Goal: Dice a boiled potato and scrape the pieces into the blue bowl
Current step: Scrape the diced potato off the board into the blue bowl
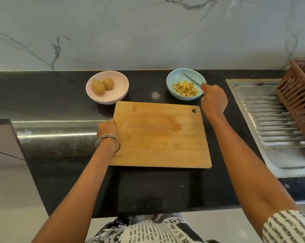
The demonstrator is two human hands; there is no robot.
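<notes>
A blue bowl (172, 79) at the back right of the black counter holds a heap of diced potato pieces (185, 88). My right hand (214, 100) is shut on a red-handled knife (192, 79), whose blade reaches over the bowl above the pieces. The wooden cutting board (160, 135) lies in the middle with only a damp smear on it. My left hand (107, 128) grips the board's left edge. A pink bowl (119, 92) at the back left holds two whole potatoes (102, 85).
A steel sink drainboard (278, 123) lies to the right, with a brown slatted plastic basket (300, 97) on it. A marble wall (130, 32) backs the black counter (60, 95). The counter's front edge runs near my body.
</notes>
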